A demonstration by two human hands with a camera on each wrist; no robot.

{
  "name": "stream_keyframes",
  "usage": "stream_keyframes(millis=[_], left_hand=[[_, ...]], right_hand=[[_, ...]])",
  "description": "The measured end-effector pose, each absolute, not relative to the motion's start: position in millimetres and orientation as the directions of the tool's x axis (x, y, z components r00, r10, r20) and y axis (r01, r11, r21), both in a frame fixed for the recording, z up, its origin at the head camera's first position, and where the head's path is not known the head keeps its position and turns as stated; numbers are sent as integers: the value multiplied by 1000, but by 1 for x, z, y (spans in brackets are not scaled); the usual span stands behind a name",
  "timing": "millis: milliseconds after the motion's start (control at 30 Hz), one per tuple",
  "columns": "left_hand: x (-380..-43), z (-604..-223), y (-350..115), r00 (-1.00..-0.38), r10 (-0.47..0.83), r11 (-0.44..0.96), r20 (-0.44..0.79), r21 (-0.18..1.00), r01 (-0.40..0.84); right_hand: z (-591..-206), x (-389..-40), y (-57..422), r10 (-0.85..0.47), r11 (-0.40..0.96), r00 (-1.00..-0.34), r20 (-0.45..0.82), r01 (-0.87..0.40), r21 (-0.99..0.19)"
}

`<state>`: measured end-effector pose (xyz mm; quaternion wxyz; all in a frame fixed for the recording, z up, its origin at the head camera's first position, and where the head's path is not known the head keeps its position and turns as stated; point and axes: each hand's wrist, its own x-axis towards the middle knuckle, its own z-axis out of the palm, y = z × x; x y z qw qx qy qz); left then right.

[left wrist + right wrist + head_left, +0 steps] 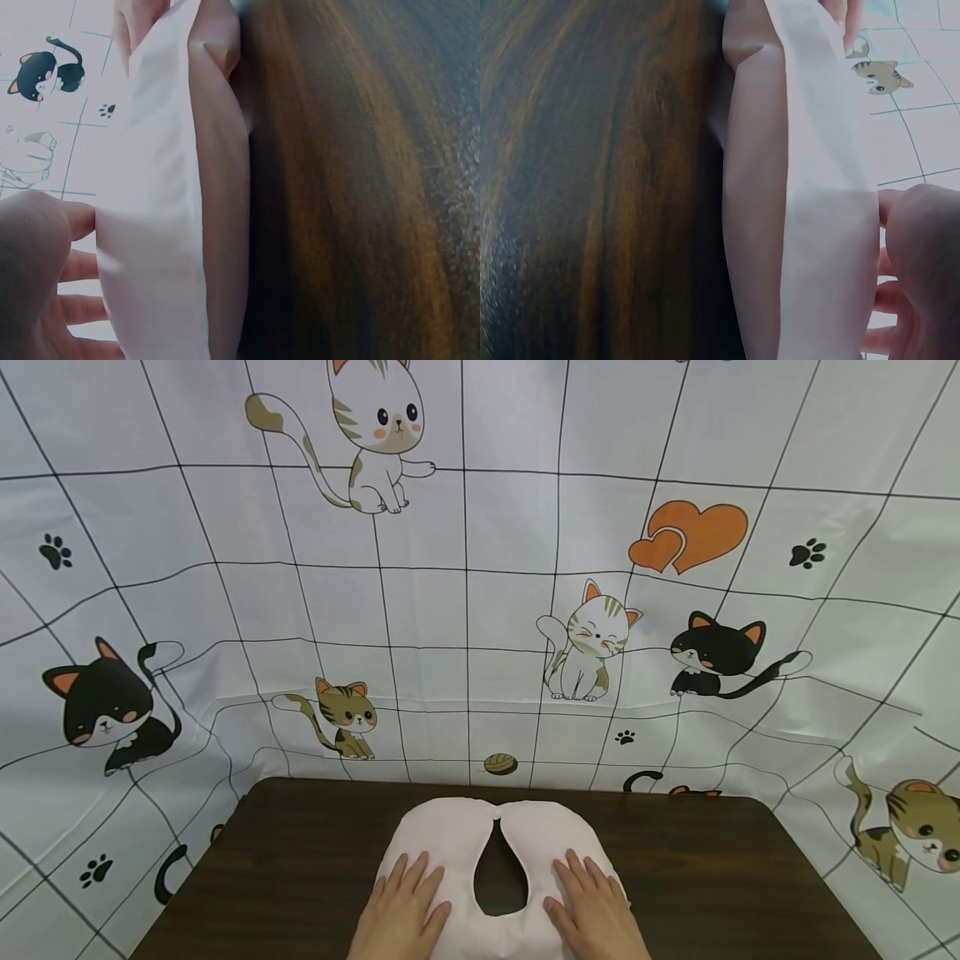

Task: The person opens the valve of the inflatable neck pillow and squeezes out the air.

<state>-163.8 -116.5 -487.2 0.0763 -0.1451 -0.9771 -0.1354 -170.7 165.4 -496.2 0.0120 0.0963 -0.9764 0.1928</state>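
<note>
A pale pink U-shaped neck pillow [498,935] lies flat on the dark wooden table, its two rounded ends meeting at the far side around a teardrop opening. My left hand [402,906] rests on the pillow's left arm with fingers spread and straight. On the right arm lies my right hand [596,906], its fingers likewise extended. In the left wrist view the pillow's side seam [196,150] runs along its edge, and the fingertips of the left hand [45,277] touch its top. The right wrist view has the right hand [915,262] pressing lightly on the pillow [825,225].
The dark brown wooden table [300,860] extends on both sides of the pillow. Behind and around it hangs a white curtain [510,527] with black grid lines, printed cats, paw prints and orange hearts.
</note>
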Motion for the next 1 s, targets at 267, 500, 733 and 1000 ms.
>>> stream_keyframes(millis=[267, 500, 733, 1000], left_hand=[[-159, -479, -118, -936, 273, 925, 224, 206, 319], [-151, -467, -117, -938, 281, 919, 203, 226, 324], [-147, -471, -117, -932, 285, 916, 222, 224, 334], [-147, -486, -122, -939, 275, 924, 209, 211, 318]], right_hand=[[-489, -167, 165, -199, 914, -970, 139, -235, -331], [-487, -162, 165, -200, 921, -956, 216, -259, -290], [-490, -159, 166, -178, 921, -967, 183, -229, -316], [-499, -158, 166, -179, 917, -969, 167, -226, -330]])
